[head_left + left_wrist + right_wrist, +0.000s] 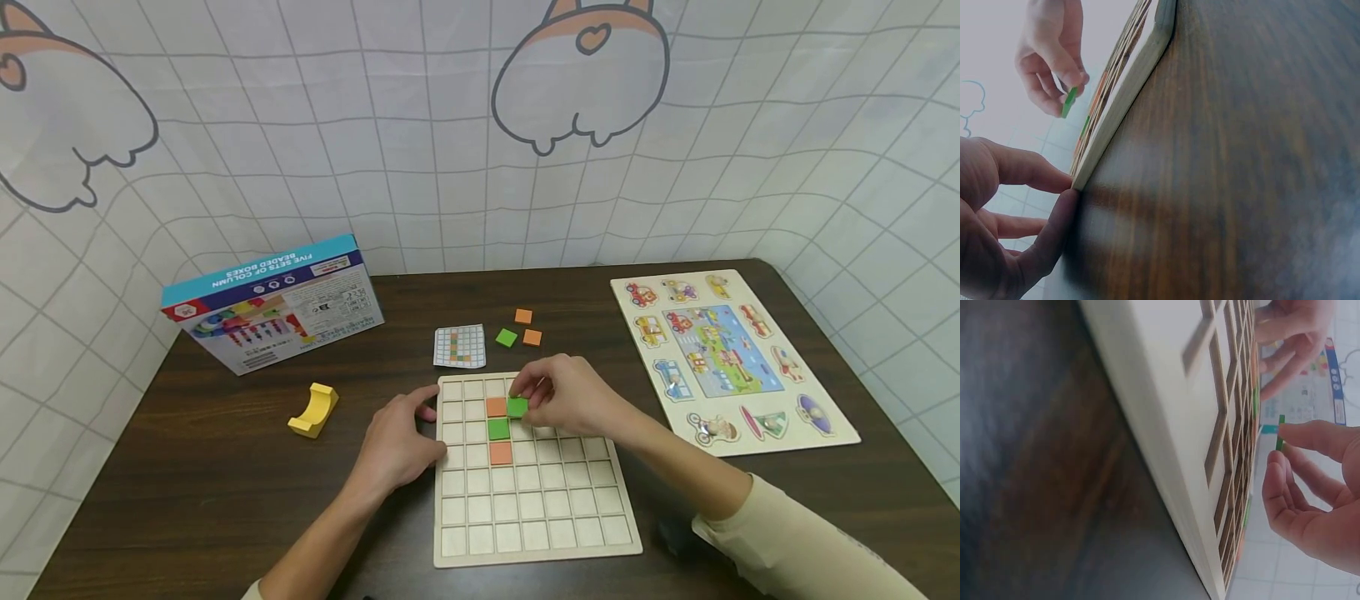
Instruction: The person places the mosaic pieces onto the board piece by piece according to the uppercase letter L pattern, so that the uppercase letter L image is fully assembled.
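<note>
In the head view my right hand [566, 396] pinches a green square tile [517, 407] between thumb and fingers, above the wooden grid board [540, 533]. The right wrist view shows that tile [1280, 432] edge-on, raised off the board. My left hand [397, 442] rests thumb and index fingertip against the board's left edge near its far corner; the left wrist view shows those fingertips [1063, 200] touching the rim. Set in the board's third column are an orange tile [497, 407], a green tile [498, 429] below it, then another orange tile [500, 453].
Beyond the board lie a pattern card [460, 347], a loose green tile [506, 337] and two orange tiles [523, 316]. A yellow curved block [314, 411] and a printed box [277, 308] are at left. A picture puzzle board [731, 367] lies at right.
</note>
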Motion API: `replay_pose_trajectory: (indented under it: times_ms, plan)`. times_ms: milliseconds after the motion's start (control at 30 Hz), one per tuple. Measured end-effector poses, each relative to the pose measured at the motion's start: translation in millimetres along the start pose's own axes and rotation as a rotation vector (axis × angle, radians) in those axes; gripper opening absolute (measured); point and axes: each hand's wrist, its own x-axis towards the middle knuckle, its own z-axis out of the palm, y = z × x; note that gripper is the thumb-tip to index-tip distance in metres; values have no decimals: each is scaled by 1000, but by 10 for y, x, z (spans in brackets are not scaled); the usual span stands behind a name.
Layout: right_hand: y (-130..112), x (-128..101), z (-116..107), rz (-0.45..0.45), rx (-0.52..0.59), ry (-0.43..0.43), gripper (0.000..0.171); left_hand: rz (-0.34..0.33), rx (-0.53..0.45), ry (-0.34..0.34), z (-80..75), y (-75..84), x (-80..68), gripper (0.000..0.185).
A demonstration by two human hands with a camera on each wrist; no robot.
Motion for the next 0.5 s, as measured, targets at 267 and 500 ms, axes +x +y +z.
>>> replay_pose_trajectory:
  times_ms: [267, 500]
  plan:
    - [-39, -55, 73, -27, 4, -23, 24, 30, -3, 20, 8, -1, -3, 77]
    - [-73, -88, 147, -40, 1, -59, 24, 19, -4, 15, 13, -6, 5, 77]
